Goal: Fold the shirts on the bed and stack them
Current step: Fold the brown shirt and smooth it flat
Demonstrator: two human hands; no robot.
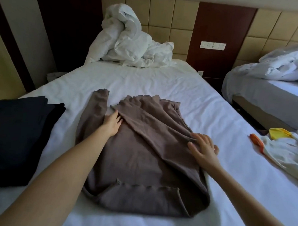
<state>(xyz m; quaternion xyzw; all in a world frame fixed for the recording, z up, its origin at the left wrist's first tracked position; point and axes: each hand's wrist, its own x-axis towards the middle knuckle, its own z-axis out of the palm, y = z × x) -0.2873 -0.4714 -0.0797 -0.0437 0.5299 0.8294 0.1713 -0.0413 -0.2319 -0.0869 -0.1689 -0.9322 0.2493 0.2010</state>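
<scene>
Mid-bed (163, 82): brown shirt (139, 157), one side folded across. Left hand (111, 122) flat on it, fingers straight, tips against the fold edge. Right hand (203, 147) pressing the fold, fingers spread. Far left, dark folded stack (19, 138), cut off by frame. Far right, pale garment (286, 153), likewise cut off.

Dim soft daylight from the right, faint shadows, dark left corners, wide-angle bending at edges, slightly soft focus
</scene>
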